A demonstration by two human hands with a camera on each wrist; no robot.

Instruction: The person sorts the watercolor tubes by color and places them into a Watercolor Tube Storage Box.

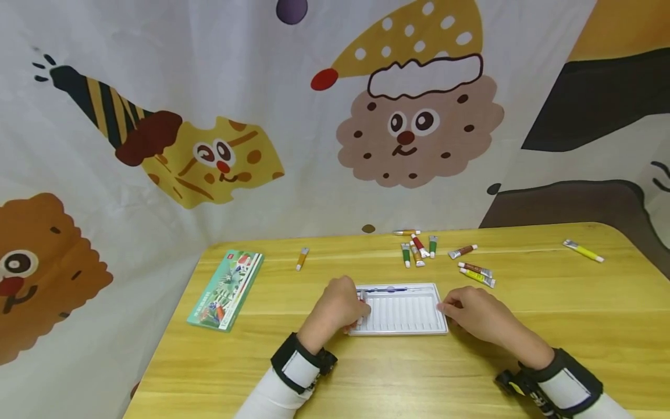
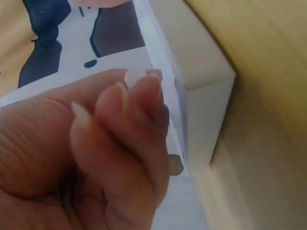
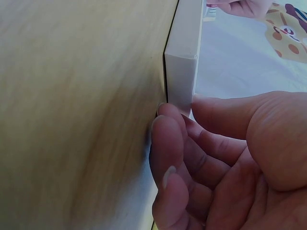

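Note:
A white plastic tray (image 1: 400, 333) with narrow ribbed slots lies on the table, a thin blue paintbrush (image 1: 389, 289) along its far side. My left hand (image 1: 340, 305) is over the tray's left end, pinching a small paint tube (image 3: 210, 14) with some red on it; the fingers cover most of the tube. At the opposite end, my right hand (image 1: 476, 314) grips the tray's right edge. In the right wrist view the thumb (image 3: 216, 112) lies at the top of the rim and the fingertips are against the side wall.
Beyond the tray lie several scattered paint tubes (image 1: 419, 250), with brown and yellow tubes (image 1: 476, 274) to the right. One yellow tube (image 1: 583, 251) lies far right, an orange-yellow one (image 1: 302, 259) back left. A green paint box (image 1: 227, 291) sits at left. A printed cloth (image 1: 309, 174) hangs behind.

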